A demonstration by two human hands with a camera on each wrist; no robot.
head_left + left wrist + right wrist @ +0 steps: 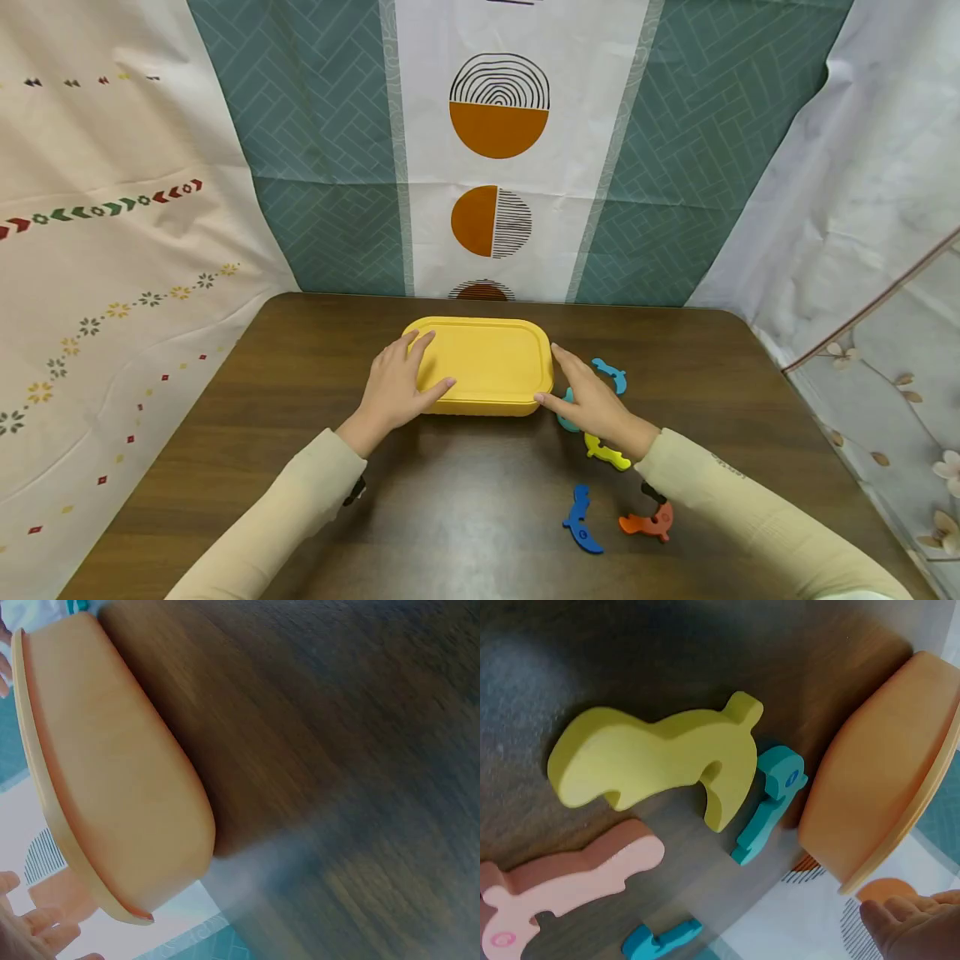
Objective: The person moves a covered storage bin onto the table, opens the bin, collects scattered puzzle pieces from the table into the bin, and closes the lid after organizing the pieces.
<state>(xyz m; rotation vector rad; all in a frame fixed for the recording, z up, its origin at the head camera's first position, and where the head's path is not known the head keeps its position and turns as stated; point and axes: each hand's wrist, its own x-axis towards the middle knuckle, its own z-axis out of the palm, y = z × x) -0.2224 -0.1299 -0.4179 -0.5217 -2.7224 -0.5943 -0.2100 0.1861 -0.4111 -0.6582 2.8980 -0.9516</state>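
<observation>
A yellow lidded box (pixel 483 362) sits toward the back of the table. My left hand (pixel 396 382) reaches over its left end, fingers spread and fairly straight, with the thumb above the lid. At the box's right end is my right hand (pixel 592 404), its fingers extended along the edge and the thumb at the front corner. In the left wrist view the fingers (pixel 45 926) lie beside the lid's rim, and the box wall (pixel 120 750) slopes down to the table. From the right wrist, the fingers (pixel 911 919) appear just past the rim.
Several flat animal-shaped pieces lie right of the box: light blue (pixel 613 377), teal (pixel 567 417) partly behind the right hand, yellow (pixel 606 454), dark blue (pixel 581 523) and orange-red (pixel 651 525). Patterned cloth (pixel 330 150) hangs behind the brown table (pixel 315 350).
</observation>
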